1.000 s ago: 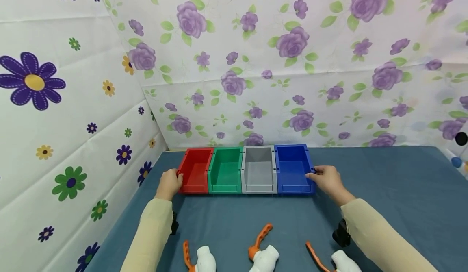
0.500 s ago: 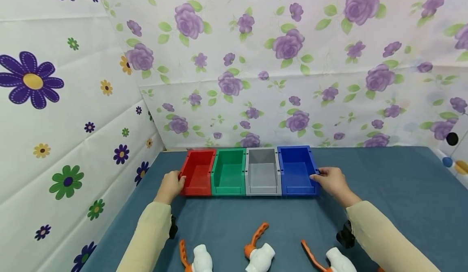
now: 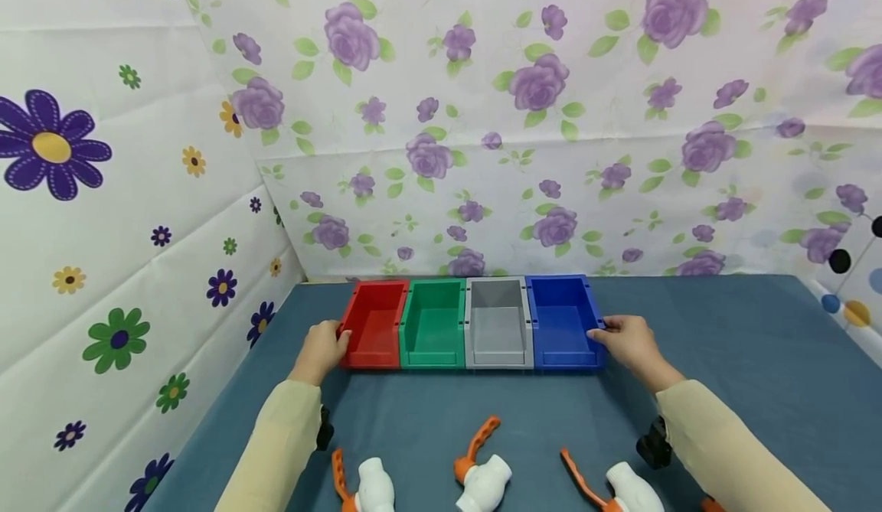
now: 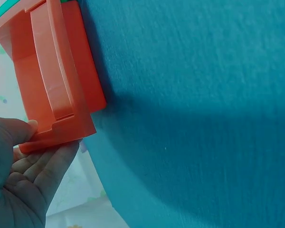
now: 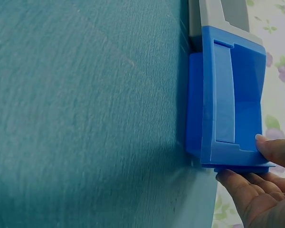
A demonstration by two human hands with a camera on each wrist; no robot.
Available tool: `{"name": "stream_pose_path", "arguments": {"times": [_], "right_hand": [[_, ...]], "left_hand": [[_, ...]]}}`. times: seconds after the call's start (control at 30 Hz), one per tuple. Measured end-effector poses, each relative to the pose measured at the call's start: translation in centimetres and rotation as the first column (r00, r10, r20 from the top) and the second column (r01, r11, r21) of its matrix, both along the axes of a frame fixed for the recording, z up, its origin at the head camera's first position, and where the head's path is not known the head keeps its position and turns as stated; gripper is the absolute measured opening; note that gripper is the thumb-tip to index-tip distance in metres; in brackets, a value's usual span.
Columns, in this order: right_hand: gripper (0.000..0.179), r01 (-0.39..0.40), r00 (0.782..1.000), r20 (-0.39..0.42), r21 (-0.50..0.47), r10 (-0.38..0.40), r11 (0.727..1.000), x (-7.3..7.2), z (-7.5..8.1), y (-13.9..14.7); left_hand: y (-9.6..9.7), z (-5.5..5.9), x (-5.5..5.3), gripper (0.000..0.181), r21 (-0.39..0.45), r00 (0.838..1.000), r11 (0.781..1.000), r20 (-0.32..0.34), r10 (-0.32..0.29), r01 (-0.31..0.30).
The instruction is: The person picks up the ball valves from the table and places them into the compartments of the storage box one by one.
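Four-colour bins stand side by side in a row near the back of the table: a red bin [image 3: 375,328], a green bin [image 3: 434,328], a grey bin [image 3: 499,328] and a blue bin [image 3: 561,328]. My left hand [image 3: 321,351] pinches the red bin's outer side wall, thumb inside and fingers outside, as the left wrist view shows on the red bin [image 4: 61,85]. At the other end my right hand [image 3: 630,347] grips the blue bin's outer wall the same way; the right wrist view shows its thumb over the rim of the blue bin [image 5: 223,95].
Nearer the front lie several white pipe-like valves with orange handles: a left valve [image 3: 375,485], a middle valve [image 3: 485,483] and a right valve [image 3: 632,487]. A flowered cloth [image 3: 427,190] hangs behind the blue table [image 3: 723,359], and another flowered cloth [image 3: 158,290] hangs at the left.
The bin row has shifted slightly to the right and nearer, with both hands still gripping its ends. The head view has also turned a little to the right.
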State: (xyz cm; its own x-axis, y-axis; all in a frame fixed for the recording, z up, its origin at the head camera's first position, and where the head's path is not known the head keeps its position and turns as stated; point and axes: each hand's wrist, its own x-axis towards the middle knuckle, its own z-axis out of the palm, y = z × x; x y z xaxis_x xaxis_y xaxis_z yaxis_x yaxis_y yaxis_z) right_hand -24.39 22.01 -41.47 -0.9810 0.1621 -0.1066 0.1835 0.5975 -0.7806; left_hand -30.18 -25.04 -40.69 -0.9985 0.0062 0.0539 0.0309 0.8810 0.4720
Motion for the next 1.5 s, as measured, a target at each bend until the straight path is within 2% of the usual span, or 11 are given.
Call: {"name": "stream_pose_path", "arguments": {"times": [0.1, 0.4, 0.57, 1.0, 1.17, 1.5], "right_hand": [[0.054, 0.001, 1.000, 0.001, -0.003, -0.001, 1.000, 0.1, 0.0, 0.4], [0.054, -0.004, 1.000, 0.008, -0.018, 0.004, 1.000, 0.4, 0.0, 1.2], [0.053, 0.003, 1.000, 0.014, -0.023, -0.002, 1.000, 0.7, 0.0, 1.5], [0.061, -0.018, 0.999, 0.038, -0.028, 0.019, 0.999, 1.3, 0.0, 3.5], [0.064, -0.036, 0.998, 0.050, -0.025, 0.037, 0.999, 1.5, 0.1, 4.1], [0.065, -0.076, 0.994, 0.075, -0.033, 0.078, 0.997, 1.6, 0.4, 4.3]], "left_hand": [[0.4, 0.2, 0.0, 0.030, 0.005, 1.000, 1.000, 0.012, 0.007, -0.007], [1.0, 0.3, 0.1, 0.025, -0.012, 0.999, 1.000, -0.034, -0.013, 0.013], [1.5, 0.6, 0.4, 0.025, -0.009, 0.999, 1.000, -0.029, -0.015, 0.015], [2.8, 0.5, 0.8, 0.021, 0.010, 0.995, 0.998, -0.076, -0.058, 0.059], [3.2, 0.5, 0.9, 0.020, 0.024, 0.995, 0.997, -0.069, -0.069, 0.071], [3.3, 0.1, 1.4, 0.022, 0.027, 0.998, 0.999, -0.048, -0.030, 0.031]]}}
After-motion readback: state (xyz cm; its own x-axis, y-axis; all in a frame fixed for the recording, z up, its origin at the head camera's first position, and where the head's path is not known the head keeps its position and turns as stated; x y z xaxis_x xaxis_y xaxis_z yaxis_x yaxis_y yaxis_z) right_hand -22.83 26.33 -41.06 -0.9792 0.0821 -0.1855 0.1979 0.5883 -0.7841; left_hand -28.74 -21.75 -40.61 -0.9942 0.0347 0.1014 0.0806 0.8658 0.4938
